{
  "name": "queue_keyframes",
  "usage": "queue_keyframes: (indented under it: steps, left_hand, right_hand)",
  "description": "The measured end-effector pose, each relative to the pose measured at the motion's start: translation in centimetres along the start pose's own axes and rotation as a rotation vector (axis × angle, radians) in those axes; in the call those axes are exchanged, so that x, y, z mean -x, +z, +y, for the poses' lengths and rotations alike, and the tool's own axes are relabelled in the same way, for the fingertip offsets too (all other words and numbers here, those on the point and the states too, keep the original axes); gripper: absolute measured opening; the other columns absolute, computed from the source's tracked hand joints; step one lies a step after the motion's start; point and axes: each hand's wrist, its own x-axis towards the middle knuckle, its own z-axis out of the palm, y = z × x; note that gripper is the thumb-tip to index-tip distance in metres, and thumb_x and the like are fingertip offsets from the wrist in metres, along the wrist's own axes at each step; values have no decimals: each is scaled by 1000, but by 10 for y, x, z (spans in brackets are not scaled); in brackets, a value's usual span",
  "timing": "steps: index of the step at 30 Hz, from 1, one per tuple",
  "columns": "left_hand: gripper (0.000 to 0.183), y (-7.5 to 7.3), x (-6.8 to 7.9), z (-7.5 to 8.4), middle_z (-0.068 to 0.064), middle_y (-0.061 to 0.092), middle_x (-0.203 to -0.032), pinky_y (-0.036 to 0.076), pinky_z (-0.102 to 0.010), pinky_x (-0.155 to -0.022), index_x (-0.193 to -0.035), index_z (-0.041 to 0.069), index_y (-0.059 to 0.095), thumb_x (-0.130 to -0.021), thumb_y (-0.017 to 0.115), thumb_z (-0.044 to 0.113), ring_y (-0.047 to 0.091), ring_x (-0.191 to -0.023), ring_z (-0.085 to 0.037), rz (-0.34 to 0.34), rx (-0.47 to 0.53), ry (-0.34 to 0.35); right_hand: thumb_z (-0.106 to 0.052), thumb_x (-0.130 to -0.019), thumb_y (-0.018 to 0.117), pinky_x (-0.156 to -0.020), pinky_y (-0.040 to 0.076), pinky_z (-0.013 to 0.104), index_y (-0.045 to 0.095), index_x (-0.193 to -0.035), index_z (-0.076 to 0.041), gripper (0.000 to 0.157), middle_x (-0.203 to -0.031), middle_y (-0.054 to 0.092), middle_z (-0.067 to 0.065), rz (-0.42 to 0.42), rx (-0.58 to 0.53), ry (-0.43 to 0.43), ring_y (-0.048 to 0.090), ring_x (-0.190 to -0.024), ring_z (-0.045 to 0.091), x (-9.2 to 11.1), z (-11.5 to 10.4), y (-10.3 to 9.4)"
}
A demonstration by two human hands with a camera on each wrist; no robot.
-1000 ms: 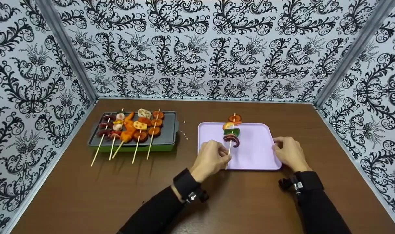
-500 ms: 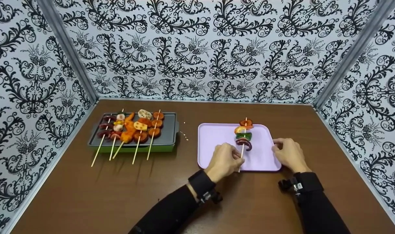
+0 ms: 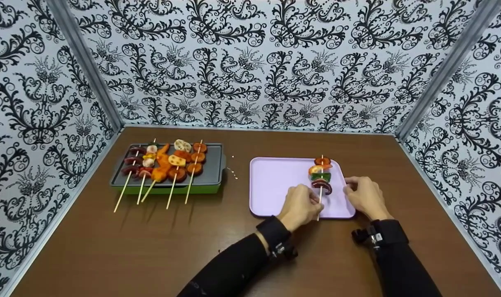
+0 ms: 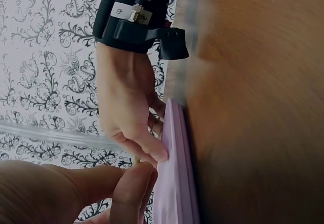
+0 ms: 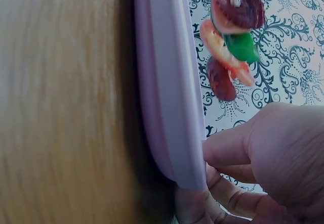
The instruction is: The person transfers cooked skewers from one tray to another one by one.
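Note:
My left hand [image 3: 300, 206] pinches the bare lower end of a skewer [image 3: 321, 176] between thumb and fingers. Threaded on it are a dark red curled piece, a green piece, an orange-white shrimp-like piece and a brown-orange slice. In the right wrist view the skewer [image 5: 242, 47] hangs above the surface of a lilac tray [image 5: 174, 82]. The right half of that tray [image 3: 271, 177] lies under the food in the head view. My right hand [image 3: 366, 197] grips the tray's right rim, thumb on top and fingers at the edge.
To the left, a grey grill pan [image 3: 213, 165] on a green base [image 3: 184, 189] carries several food skewers, their sticks overhanging the front. White crumbs [image 3: 232, 171] lie on the brown table [image 3: 151, 255]. Patterned walls [image 3: 250, 82] stand behind and at both sides.
My left hand has carried the skewer rightward and slightly toward me, from the tray's middle to its right part. The right hand has stayed on the tray's rim.

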Motion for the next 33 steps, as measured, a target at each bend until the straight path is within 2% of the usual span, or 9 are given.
queue_keyframes:
  steps: [3,10,16,19,23,27,31,33]
  left_hand:
    - [10,7,-2,4,18,63,-57,45,-15,-56,-73,20,79,-80,86,18,55,-54,3,1,-17,-9]
    - [12,20,-5,12,15,66,-58,47,-14,-53,-75,18,79,-80,90,15,56,-49,2,-39,47,-103]
    - [13,28,-8,15,14,66,-59,47,-14,-53,-75,18,80,-79,92,18,55,-49,1,-43,35,-134]
    - [13,31,-9,16,15,66,-58,47,-13,-54,-75,19,80,-79,92,19,55,-49,3,-39,39,-130]
    - [14,37,-9,19,14,66,-56,48,-13,-52,-75,17,78,-80,92,16,56,-47,4,-43,102,-127]
    - [16,42,-7,22,12,66,-56,50,-15,-48,-75,14,77,-80,92,12,58,-45,3,-85,179,-137]
    - [16,43,-5,24,14,65,-55,49,-15,-46,-75,14,76,-82,91,12,57,-44,4,-129,154,-91]
    - [16,42,-5,24,15,63,-53,47,-13,-47,-74,15,77,-83,90,15,55,-43,5,-136,98,-47]
  right_hand:
    - [-19,-99,64,-84,48,56,73,-130,-7,34,-116,71,19,6,1,-2,62,-102,39,0,1,0]
    - [-19,-99,65,-85,47,56,73,-130,-6,35,-122,71,23,-5,-18,-2,62,-104,40,-1,1,-1]
    - [-20,-99,67,-84,48,55,73,-131,-7,35,-129,69,25,-19,-37,6,63,-105,40,-1,4,-4]
    - [-21,-98,68,-83,48,54,74,-131,-8,35,-129,68,26,-19,-43,3,63,-105,40,-2,5,-5]
    - [-21,-98,68,-80,47,50,74,-131,-9,36,-129,69,25,-25,-52,2,63,-101,38,-3,5,-5]
    - [-21,-99,67,-80,46,48,75,-130,-10,34,-132,67,25,-29,-58,-4,62,-100,37,-2,6,-4]
    - [-20,-99,67,-80,45,48,76,-128,-10,32,-131,69,23,-20,-59,-26,62,-101,36,-2,7,-4]
    - [-20,-99,67,-81,45,48,76,-128,-10,31,-131,69,22,-18,-64,-31,62,-102,36,-2,8,-5]
